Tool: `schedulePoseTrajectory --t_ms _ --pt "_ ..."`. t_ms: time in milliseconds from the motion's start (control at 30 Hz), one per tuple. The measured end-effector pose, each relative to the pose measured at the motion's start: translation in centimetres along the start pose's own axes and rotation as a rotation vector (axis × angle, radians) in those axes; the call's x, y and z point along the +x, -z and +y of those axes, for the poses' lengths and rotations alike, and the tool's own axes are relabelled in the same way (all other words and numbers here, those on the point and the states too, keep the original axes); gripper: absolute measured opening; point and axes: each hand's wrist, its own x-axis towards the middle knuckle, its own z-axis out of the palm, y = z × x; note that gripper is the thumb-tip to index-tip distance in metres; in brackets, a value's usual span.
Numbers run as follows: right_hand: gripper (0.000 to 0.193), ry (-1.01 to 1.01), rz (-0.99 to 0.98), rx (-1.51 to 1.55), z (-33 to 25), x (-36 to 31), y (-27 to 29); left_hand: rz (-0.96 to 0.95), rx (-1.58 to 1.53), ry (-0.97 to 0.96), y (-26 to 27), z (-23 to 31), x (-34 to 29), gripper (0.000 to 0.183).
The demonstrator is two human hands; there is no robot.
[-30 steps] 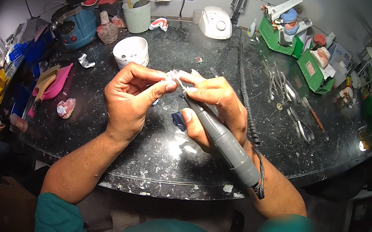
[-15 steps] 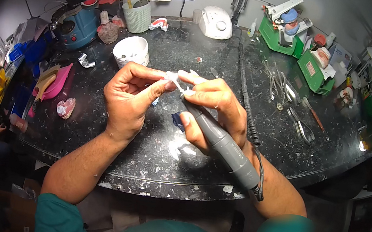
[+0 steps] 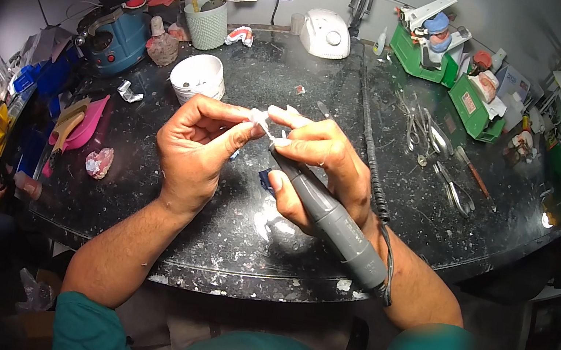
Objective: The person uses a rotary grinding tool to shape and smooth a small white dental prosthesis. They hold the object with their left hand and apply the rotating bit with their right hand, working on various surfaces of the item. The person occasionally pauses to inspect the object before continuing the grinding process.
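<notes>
Between the fingertips and thumb of my left hand [image 3: 192, 149] is a small white piece [image 3: 258, 116], perhaps a dental part; its exact shape is too small to make out. My right hand [image 3: 335, 151] is closed round a dark grey rotary handpiece [image 3: 341, 233]. The thin bit at its front end meets or nearly meets the white piece; contact cannot be told. A coiled black cord [image 3: 369, 134] runs from the back of the table toward my right wrist. Just below the handpiece's nose lies a dark blue object [image 3: 265, 179], partly hidden by my right hand.
A white tub [image 3: 198, 78] stands beyond my left hand. Behind sit a white control box [image 3: 327, 34] and a blue machine [image 3: 114, 43]. Pliers and metal tools [image 3: 435, 138] lie right, near green bins [image 3: 476, 107]. A pink dustpan [image 3: 86, 125] and pink-white lump [image 3: 98, 163] lie left.
The handpiece's rear end has swung slightly left, and its nose has shifted a little. My left hand stays nearly still, with the white piece in its pinch.
</notes>
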Motion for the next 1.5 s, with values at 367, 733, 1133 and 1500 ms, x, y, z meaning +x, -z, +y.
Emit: schedulePoseTrajectory --t_ms 367,733,1133,1500 --pt "0.039 -0.024 0.025 -0.017 -0.08 -0.12 -0.24 -0.007 -0.002 0.011 0.07 -0.17 0.02 0.014" --pt "0.039 -0.035 0.016 -0.025 -0.29 -0.17 -0.27 -0.006 -0.017 0.027 0.18 -0.32 0.02 0.014" --pt "0.041 -0.04 0.004 -0.033 -0.45 -0.12 -0.21 0.008 -0.026 0.013 0.13 -0.37 0.05 0.014" --pt "0.041 -0.041 0.002 -0.039 -0.33 -0.28 -0.28 0.018 -0.017 0.023 0.07 -0.34 -0.01 0.014"
